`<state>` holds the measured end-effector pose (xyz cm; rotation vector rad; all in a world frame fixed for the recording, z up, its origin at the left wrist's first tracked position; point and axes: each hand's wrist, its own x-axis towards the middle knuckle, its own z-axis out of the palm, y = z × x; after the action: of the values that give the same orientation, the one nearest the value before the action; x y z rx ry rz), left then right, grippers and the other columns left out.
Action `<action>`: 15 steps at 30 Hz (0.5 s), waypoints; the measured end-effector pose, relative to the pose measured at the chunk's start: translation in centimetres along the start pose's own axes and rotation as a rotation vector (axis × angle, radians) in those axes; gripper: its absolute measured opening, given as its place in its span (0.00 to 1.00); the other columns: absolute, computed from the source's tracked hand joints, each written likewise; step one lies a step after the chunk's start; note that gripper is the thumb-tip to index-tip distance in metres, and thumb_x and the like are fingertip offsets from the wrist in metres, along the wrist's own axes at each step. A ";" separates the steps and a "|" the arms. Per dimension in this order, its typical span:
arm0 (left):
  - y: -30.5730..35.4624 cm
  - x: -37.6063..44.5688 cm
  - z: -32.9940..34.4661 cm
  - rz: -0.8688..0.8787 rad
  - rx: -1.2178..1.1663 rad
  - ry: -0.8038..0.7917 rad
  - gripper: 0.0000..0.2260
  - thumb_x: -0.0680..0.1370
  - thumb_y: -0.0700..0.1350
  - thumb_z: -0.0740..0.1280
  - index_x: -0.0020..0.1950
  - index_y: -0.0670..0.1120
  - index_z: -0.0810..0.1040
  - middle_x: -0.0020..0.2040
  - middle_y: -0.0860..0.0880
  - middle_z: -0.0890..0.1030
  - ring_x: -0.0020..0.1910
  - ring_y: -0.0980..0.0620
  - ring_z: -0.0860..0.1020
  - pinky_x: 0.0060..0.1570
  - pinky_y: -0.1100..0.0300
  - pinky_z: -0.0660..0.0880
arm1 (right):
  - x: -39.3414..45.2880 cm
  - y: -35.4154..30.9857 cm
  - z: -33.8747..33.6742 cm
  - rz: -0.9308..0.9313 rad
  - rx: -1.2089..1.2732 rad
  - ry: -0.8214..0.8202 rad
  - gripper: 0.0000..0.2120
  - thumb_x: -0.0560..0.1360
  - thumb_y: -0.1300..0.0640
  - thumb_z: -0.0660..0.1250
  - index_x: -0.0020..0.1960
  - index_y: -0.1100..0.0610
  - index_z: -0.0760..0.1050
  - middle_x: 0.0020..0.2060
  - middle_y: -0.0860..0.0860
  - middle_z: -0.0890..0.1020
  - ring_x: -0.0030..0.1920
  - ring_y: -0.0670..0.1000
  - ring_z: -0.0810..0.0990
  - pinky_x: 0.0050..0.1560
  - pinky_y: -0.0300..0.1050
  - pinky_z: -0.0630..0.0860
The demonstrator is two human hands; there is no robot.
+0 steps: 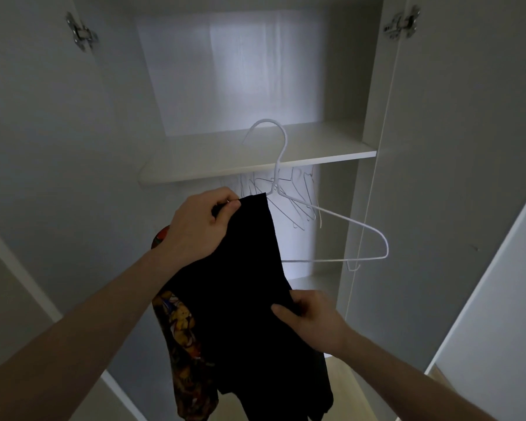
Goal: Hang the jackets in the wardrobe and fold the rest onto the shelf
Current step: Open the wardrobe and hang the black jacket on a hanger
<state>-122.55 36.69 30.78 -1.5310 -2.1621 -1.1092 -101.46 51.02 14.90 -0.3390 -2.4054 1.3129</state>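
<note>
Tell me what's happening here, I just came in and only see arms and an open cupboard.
A person stands at an open wardrobe, putting a black garment onto a white wire hanger. The left hand pinches the garment's top edge at the hanger; the right hand grips the cloth lower down. The hanger's right shoulder is still bare. A garment with a colourful print hangs beneath the left forearm. The shelf holds nothing visible, and spare hangers hang below it.

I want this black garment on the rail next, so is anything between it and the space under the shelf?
Only the other hangers already crowding the space under the shelf. The garment is half on its hanger, held by the left hand and right hand. Both doors look open; the rail itself is hidden.
</note>
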 end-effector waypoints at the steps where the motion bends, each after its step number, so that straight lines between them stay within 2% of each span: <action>1: -0.2 0.0 -0.4 -0.013 -0.004 0.013 0.08 0.83 0.54 0.61 0.49 0.56 0.79 0.44 0.61 0.82 0.45 0.60 0.81 0.50 0.49 0.80 | 0.0 0.7 -0.7 0.009 -0.101 -0.011 0.21 0.76 0.31 0.65 0.34 0.45 0.77 0.26 0.45 0.77 0.28 0.45 0.76 0.33 0.43 0.72; 3: -0.8 -0.1 -1.3 -0.040 -0.017 0.032 0.09 0.82 0.55 0.61 0.49 0.56 0.79 0.44 0.61 0.83 0.45 0.59 0.82 0.50 0.47 0.80 | -0.5 2.1 -2.7 0.010 -0.267 0.005 0.19 0.74 0.26 0.61 0.33 0.37 0.75 0.24 0.40 0.75 0.26 0.42 0.74 0.31 0.34 0.66; 5: -1.4 -0.5 -1.7 -0.046 -0.002 0.021 0.09 0.81 0.56 0.61 0.48 0.56 0.80 0.43 0.60 0.83 0.45 0.59 0.82 0.49 0.47 0.80 | -1.1 3.2 -5.1 -0.004 -0.366 0.102 0.11 0.75 0.27 0.61 0.37 0.26 0.74 0.29 0.30 0.77 0.31 0.37 0.78 0.31 0.31 0.68; 6: -1.6 -0.8 -1.8 -0.048 0.009 0.008 0.09 0.81 0.56 0.61 0.48 0.57 0.79 0.43 0.60 0.83 0.44 0.59 0.82 0.49 0.47 0.80 | -1.3 3.5 -6.3 -0.009 -0.406 0.159 0.11 0.75 0.28 0.62 0.38 0.28 0.75 0.31 0.29 0.78 0.32 0.37 0.79 0.30 0.31 0.68; 8: -2.1 -1.3 -1.7 -0.053 0.004 -0.022 0.07 0.82 0.53 0.63 0.47 0.57 0.79 0.43 0.60 0.83 0.44 0.59 0.82 0.48 0.48 0.80 | -1.4 4.0 -8.6 -0.024 -0.476 0.269 0.10 0.76 0.32 0.65 0.42 0.36 0.78 0.29 0.36 0.78 0.32 0.41 0.79 0.30 0.34 0.68; 10: -2.5 -1.7 -1.5 -0.058 -0.005 -0.045 0.08 0.83 0.48 0.65 0.46 0.56 0.79 0.41 0.58 0.83 0.43 0.58 0.82 0.48 0.49 0.80 | -1.4 4.2 -10.7 -0.065 -0.510 0.327 0.03 0.77 0.36 0.66 0.44 0.31 0.76 0.30 0.39 0.78 0.32 0.42 0.79 0.32 0.34 0.70; 11: -2.6 -1.9 -1.4 -0.056 -0.003 -0.054 0.09 0.83 0.46 0.65 0.45 0.56 0.79 0.40 0.57 0.83 0.42 0.57 0.82 0.47 0.50 0.80 | -1.4 4.0 -11.6 -0.094 -0.523 0.351 0.04 0.76 0.38 0.66 0.43 0.30 0.76 0.33 0.38 0.79 0.32 0.41 0.79 0.32 0.33 0.70; 13: -2.7 -2.2 -1.3 -0.042 -0.006 -0.068 0.11 0.84 0.45 0.65 0.44 0.57 0.79 0.39 0.57 0.83 0.41 0.57 0.82 0.45 0.54 0.79 | -1.2 3.5 -13.0 -0.136 -0.515 0.403 0.02 0.74 0.42 0.68 0.44 0.36 0.79 0.36 0.37 0.80 0.32 0.39 0.79 0.33 0.30 0.69; 15: -2.6 -2.3 -1.4 -0.033 -0.026 -0.071 0.11 0.84 0.44 0.65 0.44 0.56 0.79 0.38 0.56 0.82 0.39 0.55 0.82 0.43 0.55 0.77 | -0.8 3.1 -13.9 -0.155 -0.513 0.430 0.03 0.73 0.48 0.71 0.43 0.45 0.82 0.34 0.40 0.82 0.31 0.42 0.80 0.33 0.37 0.76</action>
<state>-124.22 33.77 29.18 -1.5735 -2.2354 -1.1132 -94.55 62.86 18.98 -0.5007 -2.2960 0.4754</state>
